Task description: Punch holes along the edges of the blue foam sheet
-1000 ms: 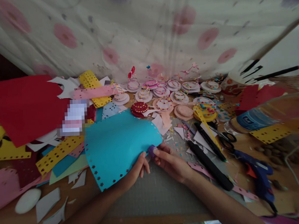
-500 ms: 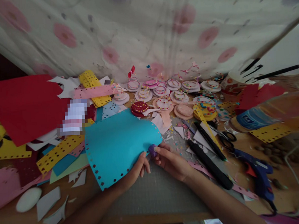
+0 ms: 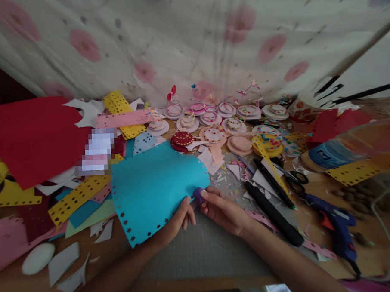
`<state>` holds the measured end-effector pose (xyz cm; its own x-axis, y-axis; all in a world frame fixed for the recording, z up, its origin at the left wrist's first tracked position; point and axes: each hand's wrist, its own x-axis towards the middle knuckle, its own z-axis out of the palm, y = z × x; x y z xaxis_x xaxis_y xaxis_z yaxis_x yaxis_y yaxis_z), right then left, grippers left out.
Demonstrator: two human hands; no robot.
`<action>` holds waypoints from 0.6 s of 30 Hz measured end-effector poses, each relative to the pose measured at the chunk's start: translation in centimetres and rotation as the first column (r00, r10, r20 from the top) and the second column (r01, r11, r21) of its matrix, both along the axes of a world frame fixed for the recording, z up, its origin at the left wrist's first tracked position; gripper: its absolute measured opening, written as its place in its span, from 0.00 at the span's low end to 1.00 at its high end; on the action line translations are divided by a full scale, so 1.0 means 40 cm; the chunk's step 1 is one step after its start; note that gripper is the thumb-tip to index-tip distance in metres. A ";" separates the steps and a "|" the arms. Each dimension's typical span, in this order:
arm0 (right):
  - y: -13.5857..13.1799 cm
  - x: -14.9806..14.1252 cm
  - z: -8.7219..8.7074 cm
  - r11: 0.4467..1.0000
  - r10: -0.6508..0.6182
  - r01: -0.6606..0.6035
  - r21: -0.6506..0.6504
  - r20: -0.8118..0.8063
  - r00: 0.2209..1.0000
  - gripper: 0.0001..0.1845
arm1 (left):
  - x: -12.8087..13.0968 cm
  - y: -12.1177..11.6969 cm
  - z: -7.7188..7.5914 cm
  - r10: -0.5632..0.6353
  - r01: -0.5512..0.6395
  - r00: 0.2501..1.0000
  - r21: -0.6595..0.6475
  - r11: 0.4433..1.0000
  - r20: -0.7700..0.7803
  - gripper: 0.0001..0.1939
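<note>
Many scraps (image 3: 105,231) around blue sheet (image 3: 154,186)

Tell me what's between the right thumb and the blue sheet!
In the head view, a small purple tool sits there, at the edge of the blue sheet, pinched by the right hand.

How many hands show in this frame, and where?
2: the left hand at the near edge of the blue sheet, the right hand beside it, holding a small purple tool.

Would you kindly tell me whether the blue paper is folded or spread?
Spread, slightly bowed: the blue paper shows one broad, uncreased face.
</note>
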<state>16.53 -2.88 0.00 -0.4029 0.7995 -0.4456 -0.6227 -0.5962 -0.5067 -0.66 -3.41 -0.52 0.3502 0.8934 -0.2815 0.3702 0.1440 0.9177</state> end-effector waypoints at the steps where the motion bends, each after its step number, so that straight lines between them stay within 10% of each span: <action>1: 0.001 0.001 0.000 1.000 0.008 -0.008 0.000 0.000 1.000 0.15 | -0.001 0.000 0.001 0.002 -0.002 1.000 0.002 1.000 0.001 0.33; 18: -0.003 0.003 0.002 0.998 0.009 -0.012 0.060 0.052 0.999 0.14 | 0.008 0.009 0.025 0.004 -0.004 1.000 -0.045 0.999 0.015 0.35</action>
